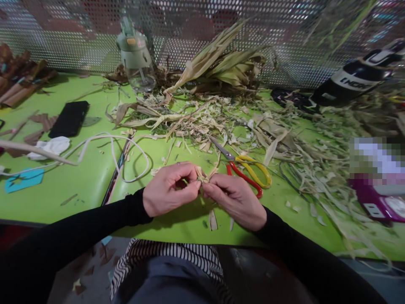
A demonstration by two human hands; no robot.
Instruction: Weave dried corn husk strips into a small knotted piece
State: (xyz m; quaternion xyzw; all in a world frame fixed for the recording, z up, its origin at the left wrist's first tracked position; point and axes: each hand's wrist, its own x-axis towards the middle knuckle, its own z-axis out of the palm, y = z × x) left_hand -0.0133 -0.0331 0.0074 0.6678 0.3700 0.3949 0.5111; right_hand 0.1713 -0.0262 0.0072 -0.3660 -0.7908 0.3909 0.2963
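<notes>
Hands [169, 188] [237, 198] pinching a piece [203, 179], probably husk, scissors [233, 158] beside, plant scraps [202, 120] beyond, black phone [69, 119] leftward

1. In the lower left of the frame, the green tabletop [87, 202] offers mostly open room for a hand to pass, bounded by a cyan paper piece [25, 179] and a dark slim stick [121, 159].
2. Left of centre, a looping white cable [113, 154] obstructs passage above that room.
3. Right of centre, scissors [236, 159] block the space just beside the right hand [236, 196].
4. Dense husk scraps [209, 120] clutter the upper middle; a perforated screen [180, 42] closes it behind.
5. A tilted black bottle [344, 84] obstructs the upper right.
</notes>
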